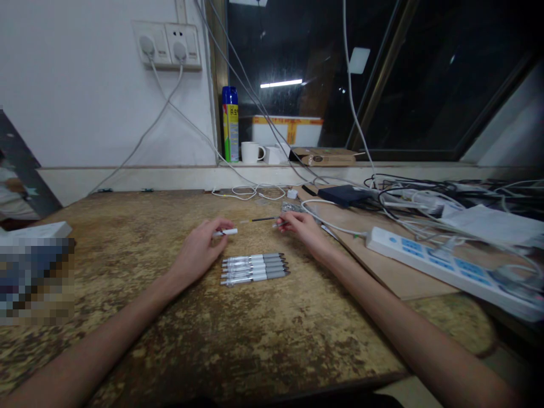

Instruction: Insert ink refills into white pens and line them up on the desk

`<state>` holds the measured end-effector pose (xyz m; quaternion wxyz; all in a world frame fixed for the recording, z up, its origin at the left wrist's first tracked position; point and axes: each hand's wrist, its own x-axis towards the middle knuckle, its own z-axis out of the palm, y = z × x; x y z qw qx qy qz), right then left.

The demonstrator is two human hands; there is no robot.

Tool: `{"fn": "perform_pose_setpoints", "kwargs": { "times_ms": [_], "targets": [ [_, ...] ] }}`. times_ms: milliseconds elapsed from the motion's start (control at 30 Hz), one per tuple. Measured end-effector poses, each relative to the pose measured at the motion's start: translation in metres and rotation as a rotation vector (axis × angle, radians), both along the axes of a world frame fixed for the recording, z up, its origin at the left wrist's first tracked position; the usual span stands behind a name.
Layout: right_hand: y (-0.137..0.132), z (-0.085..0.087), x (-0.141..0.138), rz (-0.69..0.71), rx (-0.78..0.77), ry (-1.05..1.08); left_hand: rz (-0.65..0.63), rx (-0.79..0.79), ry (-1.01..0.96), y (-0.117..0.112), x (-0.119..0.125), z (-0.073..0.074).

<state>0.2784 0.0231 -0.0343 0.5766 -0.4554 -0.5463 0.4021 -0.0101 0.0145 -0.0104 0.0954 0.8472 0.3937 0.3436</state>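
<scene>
My left hand (pixel 206 243) is closed around a white pen barrel (pixel 226 232), whose open-looking end points right. Opposite it, my right hand (pixel 300 226) pinches a small greyish pen piece (pixel 278 224), partly hidden by the fingertips. A thin dark ink refill (pixel 263 219) with a pale tail lies just beyond the gap between my hands. Its right end meets my right fingers in view; I cannot tell whether they touch. Several white-and-grey click pens (pixel 255 268) lie side by side on the worn wooden table (pixel 170 334), nearer to me than both hands.
A clear plastic bag (pixel 292 208) lies behind my right hand. On the right are a cardboard sheet (pixel 395 277), a white power strip (pixel 433 263), a dark box (pixel 346 195) and tangled cables (pixel 425 187). A spray can (pixel 230 124) and white mug (pixel 251 152) stand on the sill.
</scene>
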Motion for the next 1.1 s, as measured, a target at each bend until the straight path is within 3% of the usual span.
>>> {"fn": "perform_pose_setpoints", "kwargs": {
  "times_ms": [733, 1100],
  "targets": [
    [-0.0007, 0.0024, -0.0005, 0.014, -0.005, 0.017, 0.017, 0.022, -0.017, -0.0017, -0.0011, 0.0052],
    [0.0032, -0.003, 0.0043, 0.034, 0.041, -0.153, -0.015, 0.054, -0.051, 0.0009, -0.0007, 0.0054]
  ]
}}
